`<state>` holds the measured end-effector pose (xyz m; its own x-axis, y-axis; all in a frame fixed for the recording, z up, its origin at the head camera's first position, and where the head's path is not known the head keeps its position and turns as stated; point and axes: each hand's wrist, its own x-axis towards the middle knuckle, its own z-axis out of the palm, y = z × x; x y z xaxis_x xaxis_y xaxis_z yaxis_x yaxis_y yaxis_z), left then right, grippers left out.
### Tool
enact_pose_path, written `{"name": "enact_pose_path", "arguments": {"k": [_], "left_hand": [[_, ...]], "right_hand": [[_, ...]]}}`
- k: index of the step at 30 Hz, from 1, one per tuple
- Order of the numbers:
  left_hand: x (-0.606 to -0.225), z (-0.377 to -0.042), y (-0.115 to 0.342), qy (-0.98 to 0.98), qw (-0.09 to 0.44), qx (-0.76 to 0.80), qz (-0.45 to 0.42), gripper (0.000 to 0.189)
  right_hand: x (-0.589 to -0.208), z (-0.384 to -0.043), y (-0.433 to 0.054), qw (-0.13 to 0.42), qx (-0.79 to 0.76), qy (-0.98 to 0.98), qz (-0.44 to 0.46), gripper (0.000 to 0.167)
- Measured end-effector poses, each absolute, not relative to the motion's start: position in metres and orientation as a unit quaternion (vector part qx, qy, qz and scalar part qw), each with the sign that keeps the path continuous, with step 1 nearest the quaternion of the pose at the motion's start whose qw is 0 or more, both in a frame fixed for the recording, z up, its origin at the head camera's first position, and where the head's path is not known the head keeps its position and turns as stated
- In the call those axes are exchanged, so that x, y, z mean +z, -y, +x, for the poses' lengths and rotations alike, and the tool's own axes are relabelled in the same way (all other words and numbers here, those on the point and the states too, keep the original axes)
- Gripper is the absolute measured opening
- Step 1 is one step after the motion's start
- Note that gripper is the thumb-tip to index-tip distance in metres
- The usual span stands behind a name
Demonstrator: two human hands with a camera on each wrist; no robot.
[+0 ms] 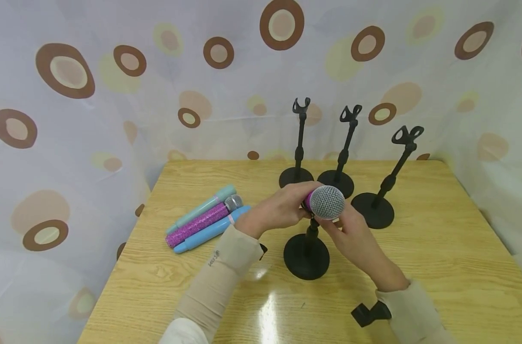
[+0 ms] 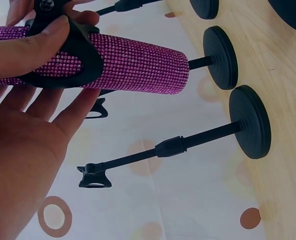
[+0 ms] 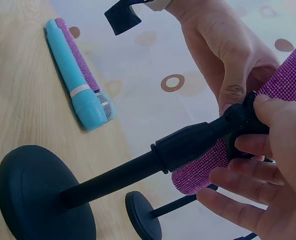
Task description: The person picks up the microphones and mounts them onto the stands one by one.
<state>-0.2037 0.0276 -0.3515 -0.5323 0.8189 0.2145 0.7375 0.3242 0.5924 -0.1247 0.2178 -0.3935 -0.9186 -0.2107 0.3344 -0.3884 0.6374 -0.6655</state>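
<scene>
A microphone with a glittery purple handle and a silver mesh head (image 1: 327,202) lies in the black clip (image 2: 92,67) on top of a short microphone stand (image 1: 306,258). My left hand (image 1: 282,208) holds the microphone from the left, its thumb pressed on the clip and its fingers behind the handle. From the other side my right hand (image 3: 288,160) pinches the clip between thumb and fingers, its lower fingers along the handle. In the right wrist view the stand's round base and pole (image 3: 107,177) show below both hands.
Behind the hands stand several more black stands with bare clips, among them a left one (image 1: 299,148), a middle one (image 1: 344,148) and a right one (image 1: 394,179). On the left of the wooden table (image 1: 140,286) lie a mint microphone (image 1: 200,210), a purple one (image 1: 196,224) and a blue one (image 1: 211,232).
</scene>
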Motion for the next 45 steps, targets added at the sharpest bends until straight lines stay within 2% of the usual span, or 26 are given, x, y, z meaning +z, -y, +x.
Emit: {"name": "enact_pose_path", "arguments": {"k": [6, 10, 15, 18, 21, 28, 33, 37, 45], "left_hand": [[-0.356, -0.199, -0.029, -0.809, 0.067, 0.357, 0.463, 0.07], [-0.367, -0.191, -0.024, -0.832, 0.066, 0.373, 0.405, 0.078], [-0.4, -0.167, -0.015, -0.846, 0.06, 0.454, 0.273, 0.063], [-0.425, -0.148, -0.017, -0.81, 0.076, 0.529, 0.24, 0.05], [-0.441, -0.134, -0.026, -0.775, 0.077, 0.577, 0.247, 0.044], [-0.453, -0.128, -0.047, -0.783, -0.017, 0.586, 0.21, 0.036], [-0.453, -0.134, -0.046, -0.786, -0.035, 0.569, 0.24, 0.029], [-0.454, -0.142, -0.043, -0.782, -0.016, 0.554, 0.285, 0.026], [-0.457, -0.154, -0.034, -0.765, 0.076, 0.544, 0.336, 0.03]], "right_hand": [[-0.402, -0.117, -0.216, 0.069, 0.42, 0.892, 0.152, 0.028], [-0.414, -0.109, -0.217, 0.017, 0.446, 0.884, 0.138, 0.031], [-0.44, -0.101, -0.218, -0.027, 0.459, 0.878, 0.133, 0.039], [-0.461, -0.096, -0.217, -0.016, 0.437, 0.89, 0.129, 0.038], [-0.484, -0.092, -0.213, 0.015, 0.399, 0.909, 0.124, 0.044], [-0.53, -0.083, -0.197, 0.08, 0.347, 0.925, 0.131, 0.077], [-0.534, -0.085, -0.191, 0.119, 0.356, 0.917, 0.139, 0.08], [-0.53, -0.083, -0.19, 0.125, 0.357, 0.916, 0.132, 0.077], [-0.529, -0.079, -0.188, 0.101, 0.365, 0.918, 0.117, 0.076]]}}
